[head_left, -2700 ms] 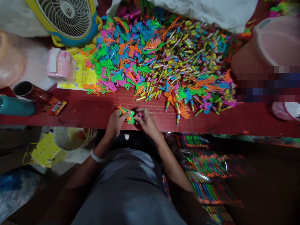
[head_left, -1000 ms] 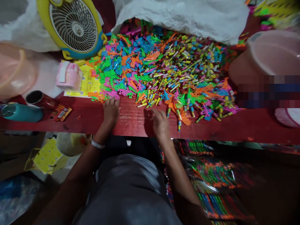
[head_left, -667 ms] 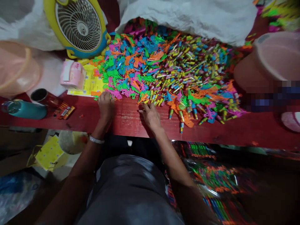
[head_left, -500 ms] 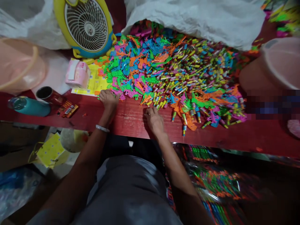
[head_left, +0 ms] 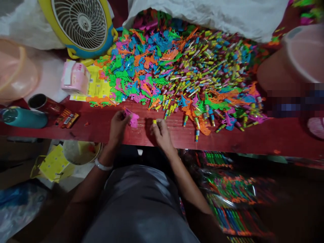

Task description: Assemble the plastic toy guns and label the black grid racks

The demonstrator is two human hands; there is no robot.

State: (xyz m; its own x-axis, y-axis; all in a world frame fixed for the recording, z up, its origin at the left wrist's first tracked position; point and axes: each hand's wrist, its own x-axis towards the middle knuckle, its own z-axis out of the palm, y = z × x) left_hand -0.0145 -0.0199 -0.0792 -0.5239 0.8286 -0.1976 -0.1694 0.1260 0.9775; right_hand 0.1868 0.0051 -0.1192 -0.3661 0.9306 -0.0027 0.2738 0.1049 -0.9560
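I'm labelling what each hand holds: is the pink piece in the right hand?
No, the left hand holds the pink piece, while the right hand holds a yellow piece.

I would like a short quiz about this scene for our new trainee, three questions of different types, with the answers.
1. True or false: the left hand holds nothing.
2. Which hand holds the small yellow piece?
3. The casing of the fan is: A) red and white; B) yellow and blue; C) all green.

Key:
1. False; it holds a pink piece.
2. The right hand.
3. B.
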